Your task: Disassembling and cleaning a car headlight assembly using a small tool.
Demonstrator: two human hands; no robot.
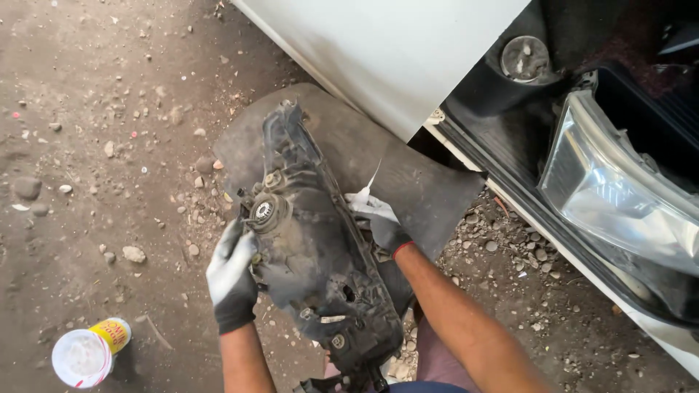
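Two gloved hands hold a dirty headlamp housing (313, 247) back-up over the dark rubber mat (408, 175): left hand (231, 280) clasps its left edge, right hand (378, 222) grips the right. Steady support from both sides looks wise. Its lens faces down, hidden; the lower end is cut off.

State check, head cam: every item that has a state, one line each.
Left hand: gloved, gripping the housing's left edge.
Right hand: gloved, gripping its right edge.
Headlight housing: removed, dusty, back side up, bulb socket exposed.
Clear headlight lens unit: mounted in the vehicle front.
Rubber mat: flat on the dirt under the housing.
Yellow can: on its side, white end toward the camera.
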